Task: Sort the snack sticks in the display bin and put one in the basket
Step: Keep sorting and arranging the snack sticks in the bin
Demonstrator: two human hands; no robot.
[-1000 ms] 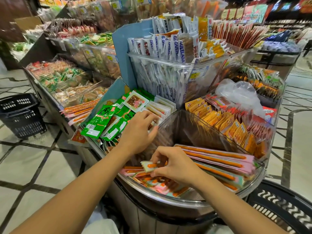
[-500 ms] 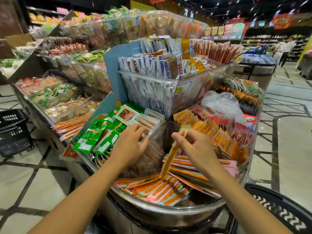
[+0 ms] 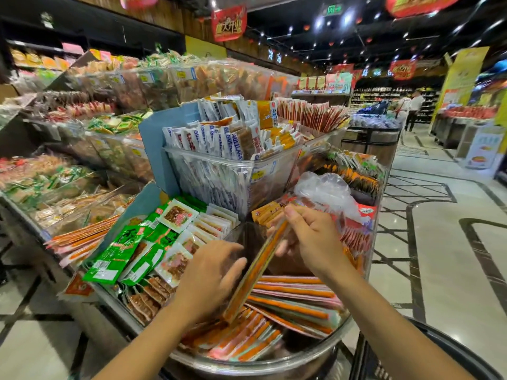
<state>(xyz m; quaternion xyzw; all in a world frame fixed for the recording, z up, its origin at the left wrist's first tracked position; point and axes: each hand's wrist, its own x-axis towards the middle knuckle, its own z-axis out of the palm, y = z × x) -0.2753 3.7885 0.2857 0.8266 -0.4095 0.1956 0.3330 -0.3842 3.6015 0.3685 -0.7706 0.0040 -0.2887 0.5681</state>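
Snack stick, one, tilted, pinched in right hand. Left hand loose, holding nothing. Pile of sticks in display bin, past counting. One black basket; shiny shop floor.

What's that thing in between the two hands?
One long orange snack stick. The right hand pinches its top end, and it slants down past the left hand toward the pile in the bin. The head view shows it.
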